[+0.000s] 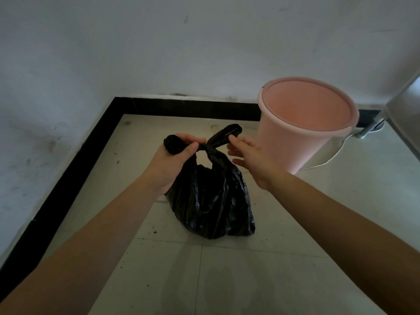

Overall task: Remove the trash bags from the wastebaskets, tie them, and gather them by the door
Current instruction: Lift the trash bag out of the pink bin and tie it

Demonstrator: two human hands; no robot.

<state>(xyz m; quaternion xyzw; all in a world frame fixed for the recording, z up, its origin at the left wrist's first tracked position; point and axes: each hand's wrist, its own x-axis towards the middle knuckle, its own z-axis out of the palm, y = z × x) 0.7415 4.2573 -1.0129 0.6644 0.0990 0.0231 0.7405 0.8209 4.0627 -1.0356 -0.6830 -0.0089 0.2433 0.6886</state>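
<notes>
A black trash bag [213, 201] rests on the tiled floor in a wall corner, its two top ends crossed into a knot above it. My left hand [176, 162] is shut on the bag's left end, just beside the knot. My right hand [252, 160] is at the right end, fingers spread; only the fingertips touch the plastic, without a closed grip. A pink wastebasket [295, 142] stands upright to the right of the bag, with no liner in it.
White walls with a black baseboard [75, 160] close the corner to the left and behind. A metal furniture leg [372, 126] and a thin cable [327, 159] lie behind the wastebasket at the right. Crumbs of dirt dot the floor tiles.
</notes>
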